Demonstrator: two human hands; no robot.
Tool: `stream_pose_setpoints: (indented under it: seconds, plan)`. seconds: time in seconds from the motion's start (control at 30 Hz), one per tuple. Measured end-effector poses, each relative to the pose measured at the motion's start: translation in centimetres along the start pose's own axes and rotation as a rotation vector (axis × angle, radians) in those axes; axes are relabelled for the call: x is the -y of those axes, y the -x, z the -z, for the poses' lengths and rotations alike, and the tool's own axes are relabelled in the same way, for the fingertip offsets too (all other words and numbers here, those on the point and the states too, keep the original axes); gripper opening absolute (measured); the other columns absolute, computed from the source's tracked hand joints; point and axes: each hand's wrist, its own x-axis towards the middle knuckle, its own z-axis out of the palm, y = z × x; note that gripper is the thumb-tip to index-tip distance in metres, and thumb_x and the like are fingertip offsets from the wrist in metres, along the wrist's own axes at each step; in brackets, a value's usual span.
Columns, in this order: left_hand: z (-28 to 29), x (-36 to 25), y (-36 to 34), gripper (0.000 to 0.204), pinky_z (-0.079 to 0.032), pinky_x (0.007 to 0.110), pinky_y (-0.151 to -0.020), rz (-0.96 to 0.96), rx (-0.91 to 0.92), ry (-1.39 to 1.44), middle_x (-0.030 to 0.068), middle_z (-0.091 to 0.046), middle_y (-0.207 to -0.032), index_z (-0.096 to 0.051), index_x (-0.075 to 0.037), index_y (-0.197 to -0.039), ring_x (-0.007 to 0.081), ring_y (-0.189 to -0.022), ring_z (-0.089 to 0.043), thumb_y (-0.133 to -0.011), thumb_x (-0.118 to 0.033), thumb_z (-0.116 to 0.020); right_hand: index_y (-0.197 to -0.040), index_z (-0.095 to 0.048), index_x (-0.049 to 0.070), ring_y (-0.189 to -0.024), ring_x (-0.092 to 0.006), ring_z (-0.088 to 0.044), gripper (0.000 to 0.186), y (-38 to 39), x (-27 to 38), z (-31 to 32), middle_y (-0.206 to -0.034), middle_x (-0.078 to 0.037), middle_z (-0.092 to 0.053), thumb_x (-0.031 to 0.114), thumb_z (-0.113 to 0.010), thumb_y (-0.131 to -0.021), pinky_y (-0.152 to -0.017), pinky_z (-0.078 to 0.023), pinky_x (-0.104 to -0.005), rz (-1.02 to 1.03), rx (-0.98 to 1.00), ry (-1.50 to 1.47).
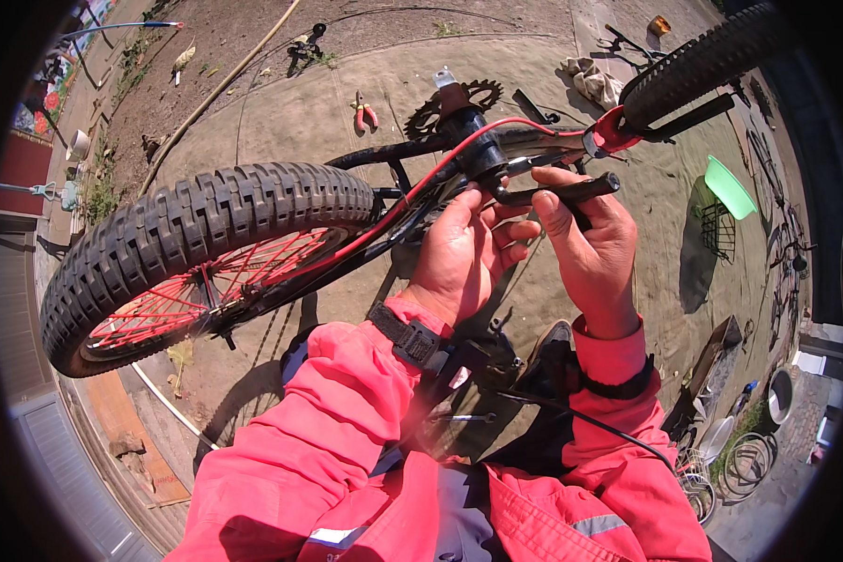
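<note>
A bicycle frame with a red cable housing lies across the view in front of me. My right hand is wrapped round a bent tool with a black handle. The tool's thinner arm reaches left to the black bottom bracket shell. My left hand is just below the shell, fingers curled and fingertips at the tool's bent end; what they pinch is hidden. Beyond the shell sits a dark toothed chainring. The knobby rear tyre with red spokes is to the left.
Red-handled pliers lie on the ground cloth beyond the frame. A wrench is between my feet. The front tyre rises at the upper right. A green basin and a black wire basket stand at the right.
</note>
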Motion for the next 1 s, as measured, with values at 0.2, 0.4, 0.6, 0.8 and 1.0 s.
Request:
stream_pose_setpoints:
  seconds: [0.2, 0.4, 0.6, 0.8, 1.0]
  plan:
    - [0.4, 0.1, 0.0, 0.041, -0.055, 0.034, -0.081, -0.002, 0.012, -0.044, 0.0068, -0.072, -0.121, -0.061, -0.013, -0.132, 0.0183, -0.098, -0.072, -0.113, -0.041, -0.039, -0.124, -0.068, -0.006, -0.085, -0.0101, -0.071, 0.028, -0.1, -1.4, 0.1, -0.103, -0.007, -0.074, 0.004, -0.074, -0.098, -0.071, -0.056, -0.024, 0.047, 0.009, 0.029]
    - [0.5, -0.1, 0.0, 0.043, -0.052, 0.039, -0.093, 0.019, 0.037, -0.079, 0.0028, -0.07, -0.12, -0.061, -0.016, -0.137, 0.019, -0.108, -0.066, -0.114, -0.044, -0.038, -0.114, -0.072, -0.004, -0.079, -0.0076, -0.068, 0.019, -0.2, -2.6, 0.1, -0.095, -0.004, -0.067, 0.001, -0.075, -0.095, -0.066, -0.051, -0.0222, 0.012, -0.005, 0.001]
    - [0.1, 0.3, -0.2, 0.04, -0.053, 0.035, -0.085, -0.011, 0.005, -0.062, 0.0045, -0.071, -0.121, -0.062, -0.016, -0.134, 0.0167, -0.102, -0.07, -0.113, -0.044, -0.041, -0.111, -0.072, -0.003, -0.077, -0.0054, -0.064, 0.018, -0.3, -2.7, 0.0, -0.094, -0.003, -0.068, 0.001, -0.076, -0.095, -0.065, -0.049, -0.0223, 0.026, -0.01, 0.067]
    - [0.5, 0.0, 0.2, 0.04, -0.052, 0.034, -0.083, -0.014, -0.055, -0.143, 0.0043, -0.071, -0.121, -0.061, -0.017, -0.137, 0.017, -0.101, -0.07, -0.112, -0.043, -0.043, -0.112, -0.073, -0.001, -0.07, -0.0032, -0.054, 0.018, -0.1, -2.8, -0.8, -0.096, 0.0, -0.068, 0.002, -0.076, -0.094, -0.062, -0.044, -0.0215, -0.024, -0.048, -0.126]
    - [0.4, 0.1, 0.5, 0.039, -0.052, 0.034, -0.082, -0.067, -0.11, -0.187, 0.0031, -0.072, -0.117, -0.063, -0.017, -0.134, 0.0171, -0.097, -0.071, -0.111, -0.041, -0.043, -0.111, -0.074, 0.0, -0.066, -0.0019, -0.048, 0.019, -0.5, -3.6, -0.5, -0.09, 0.002, -0.066, 0.003, -0.077, -0.093, -0.058, -0.041, -0.0216, 0.003, -0.023, 0.081]
